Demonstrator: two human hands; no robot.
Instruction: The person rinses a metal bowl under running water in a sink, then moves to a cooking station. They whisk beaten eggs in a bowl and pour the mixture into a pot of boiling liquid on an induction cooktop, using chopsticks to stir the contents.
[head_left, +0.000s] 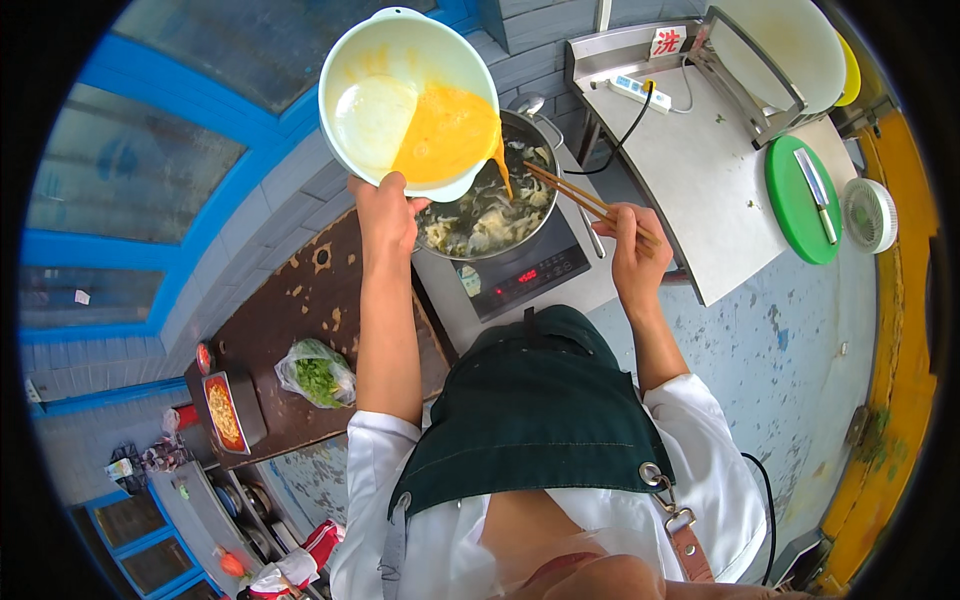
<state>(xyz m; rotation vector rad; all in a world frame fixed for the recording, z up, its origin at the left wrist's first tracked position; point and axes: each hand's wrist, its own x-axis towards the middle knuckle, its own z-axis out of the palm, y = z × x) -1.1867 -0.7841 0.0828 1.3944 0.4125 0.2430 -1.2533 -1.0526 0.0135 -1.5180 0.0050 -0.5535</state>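
My left hand (386, 217) grips the near rim of a pale green bowl (375, 112), which is tilted to the right over the pot. Beaten egg (448, 135) lies in the bowl, and a thin stream of it runs over the rim. Below is a metal pot (551, 199) of dark broth with cooked egg pieces (495, 225) and leafy bits in it, on an induction cooker (525, 281) with a lit display. My right hand (641, 255) holds wooden chopsticks (574, 191), their tips over the pot's right side. Part of the pot is hidden behind the bowl.
A ladle handle (592, 234) lies right of the pot. On the steel table (697, 157) are a power strip (640, 93) and a green cutting board (795, 217) with a knife (814, 184). The worn brown table (315, 292) at left bears bagged greens (319, 379) and a metal tray of food (225, 412).
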